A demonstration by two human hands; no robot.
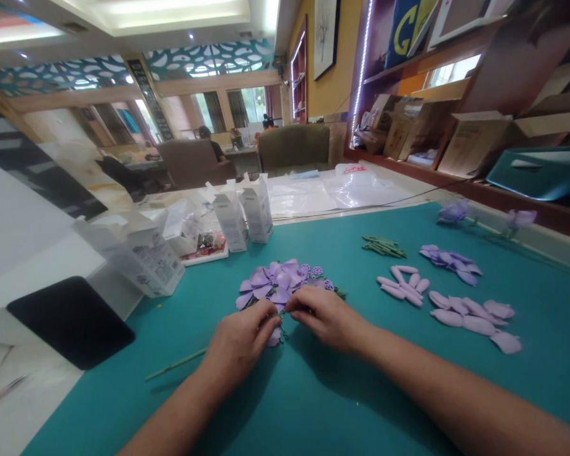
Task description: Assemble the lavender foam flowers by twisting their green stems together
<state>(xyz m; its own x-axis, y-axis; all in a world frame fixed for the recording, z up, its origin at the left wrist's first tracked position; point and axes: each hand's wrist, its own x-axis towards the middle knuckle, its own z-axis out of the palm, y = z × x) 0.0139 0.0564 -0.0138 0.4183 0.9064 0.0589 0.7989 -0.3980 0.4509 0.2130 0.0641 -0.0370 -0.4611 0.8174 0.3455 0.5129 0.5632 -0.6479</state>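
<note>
My left hand (240, 339) is closed around a thin green artificial flower stem (175, 365), whose long end sticks out to the lower left. Its fingertips meet near small green parts at the front of a heap of purple petals (261, 280). Close by on the right, my right hand (325, 313) is closed in a pinch; whatever lies between its fingertips is too small to make out. Round purple pieces with holes (317, 272) rest at the heap's right side. A pale purple petal (274, 337) shows just below my fingertips.
On the green mat (342, 405), to the right, lie green stem pieces (384, 247), purple petals (449, 261), pale rod-shaped pieces (403, 286) and pale petals (475, 316). White boxes (256, 212) and a black tablet-like slab (71, 323) stand left. Two purple flowers (453, 211) lie far right.
</note>
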